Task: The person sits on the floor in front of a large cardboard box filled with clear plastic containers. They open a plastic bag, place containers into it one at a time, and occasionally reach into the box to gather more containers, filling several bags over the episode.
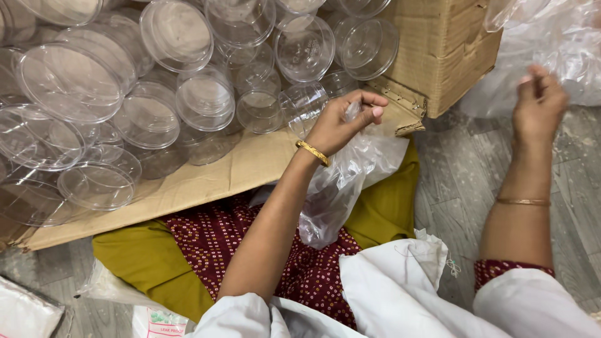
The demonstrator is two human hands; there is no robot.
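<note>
The left hand (341, 122) is curled, thumb and fingertips pinched on the top edge of a clear plastic bag (341, 181) that hangs down from the grip and drapes over the person's lap. A gold bangle (312, 152) sits at that wrist. The right hand (537, 103) is raised well apart to the right, fingers bunched together at the edge of a heap of crumpled clear plastic (551, 44); whether it actually grips a fold of it cannot be told (the fingertips are blurred). A thin bangle (523, 201) circles that forearm.

The bag lies between the two arms, its lower part resting on dark red dotted cloth (219, 235) and olive-green cloth (141, 263). Just behind the left hand, a flattened cardboard flap (206, 181) bears a pile of clear round plastic containers (156, 81), some lying on their sides, one almost touching the knuckles. An upright cardboard box (438, 47) stands between the pile and the heap of plastic. White sleeves (400, 294) fill the bottom edge, over a grey wood-grain floor (463, 181).
</note>
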